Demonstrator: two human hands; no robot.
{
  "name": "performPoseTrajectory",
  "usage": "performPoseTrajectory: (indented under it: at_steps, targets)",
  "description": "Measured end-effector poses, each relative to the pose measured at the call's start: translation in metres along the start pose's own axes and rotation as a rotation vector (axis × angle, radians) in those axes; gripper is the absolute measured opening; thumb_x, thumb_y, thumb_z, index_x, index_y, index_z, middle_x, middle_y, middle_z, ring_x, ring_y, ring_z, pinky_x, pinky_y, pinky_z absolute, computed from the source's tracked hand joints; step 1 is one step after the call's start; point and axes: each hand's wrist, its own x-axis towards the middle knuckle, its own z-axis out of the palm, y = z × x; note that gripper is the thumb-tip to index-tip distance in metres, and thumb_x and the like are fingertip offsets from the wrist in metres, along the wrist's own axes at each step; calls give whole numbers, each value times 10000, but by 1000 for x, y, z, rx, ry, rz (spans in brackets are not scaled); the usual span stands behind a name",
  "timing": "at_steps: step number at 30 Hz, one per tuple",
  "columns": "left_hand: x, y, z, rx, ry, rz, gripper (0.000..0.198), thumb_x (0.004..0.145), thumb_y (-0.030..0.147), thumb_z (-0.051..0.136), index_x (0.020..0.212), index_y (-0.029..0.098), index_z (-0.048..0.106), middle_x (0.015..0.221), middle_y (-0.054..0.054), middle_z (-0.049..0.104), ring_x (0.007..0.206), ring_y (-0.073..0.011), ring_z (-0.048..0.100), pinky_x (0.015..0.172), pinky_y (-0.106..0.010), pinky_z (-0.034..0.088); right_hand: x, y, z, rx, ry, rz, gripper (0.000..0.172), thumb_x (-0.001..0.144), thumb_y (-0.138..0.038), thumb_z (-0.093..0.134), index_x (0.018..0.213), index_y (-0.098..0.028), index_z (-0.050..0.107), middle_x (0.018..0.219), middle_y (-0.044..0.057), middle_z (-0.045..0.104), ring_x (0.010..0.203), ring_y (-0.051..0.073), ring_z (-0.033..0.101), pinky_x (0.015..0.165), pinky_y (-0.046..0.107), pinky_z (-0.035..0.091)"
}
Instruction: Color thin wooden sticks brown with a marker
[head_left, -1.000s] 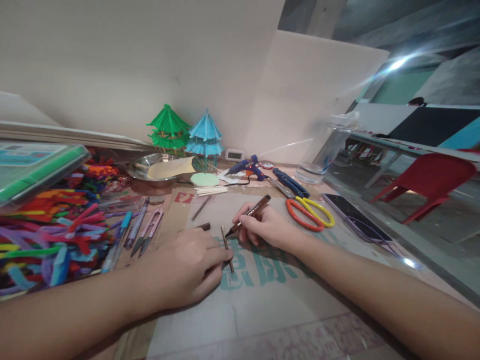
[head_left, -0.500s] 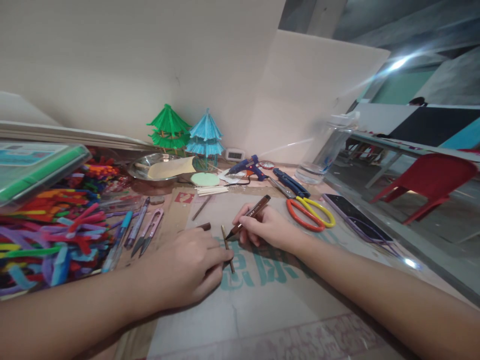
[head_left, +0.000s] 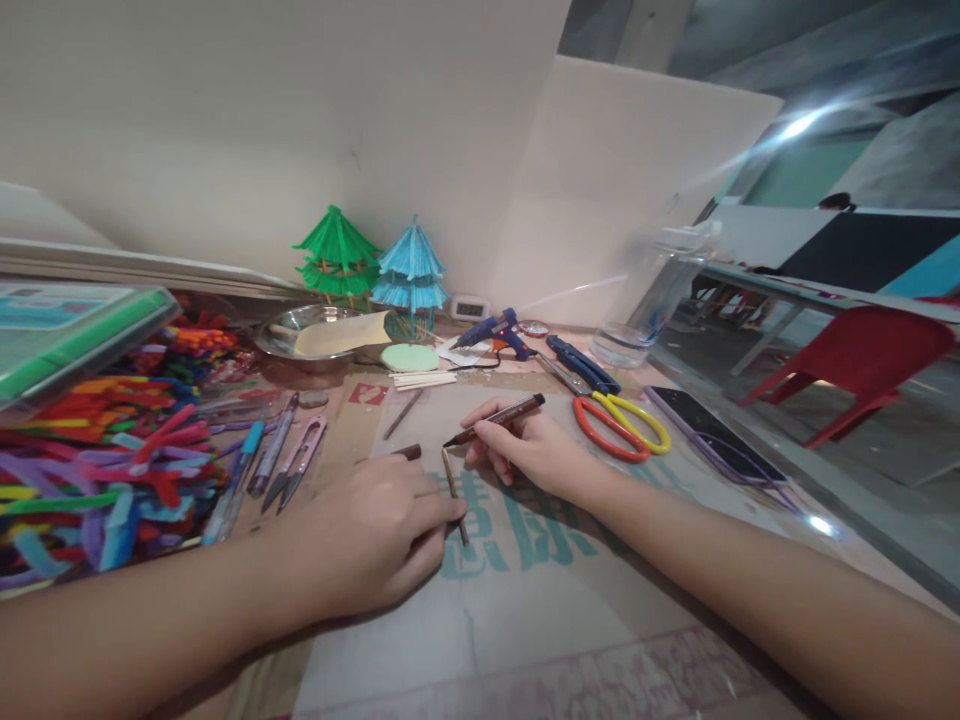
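Observation:
My right hand grips a dark brown marker whose uncapped tip points left. That tip meets the upper end of a thin wooden stick, which is coloured brown along much of its length. My left hand is closed, its fingertips holding the stick near the lower end against the sheet. Just behind the left knuckles shows a dark marker cap; whether the hand touches it I cannot tell. Another brown stick lies a little farther back, in front of several pale sticks.
Pipe cleaners heap up at left beside pens and pink snips. Behind are a metal bowl, green and blue paper trees, and a glue gun. Scissors, a phone and a bottle stand right.
The marker tip has moved up along the stick to its far end, and the marker now lies at a flatter angle. My left hand has stayed in place.

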Motion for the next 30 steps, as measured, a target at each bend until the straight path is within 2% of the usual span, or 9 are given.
performPoseTrajectory:
  at_steps: [13,20,30]
  targets:
    - [-2,-1,0,-9,-31,-9,282,877,147,418,918,183,695,670,-40,637,623,-197,586,621,-331,443,0,0,0,8,-8,3,216,846,-378,537,910,-171,535,654,-20,647,382,57,437,427,209,353]
    - [-1,-1,0,-8,-12,-1,283,875,145,419,905,184,698,661,-35,635,613,-197,586,625,-332,448,0,-5,0,0,-5,54,207,825,-372,541,863,-170,520,584,-35,622,366,60,432,397,196,337]
    - [-1,0,0,-4,7,6,277,876,148,424,877,178,699,646,-35,625,604,-199,577,638,-343,453,0,-4,0,6,-2,46,219,819,-381,554,876,-170,530,607,-23,636,370,62,435,402,204,338]
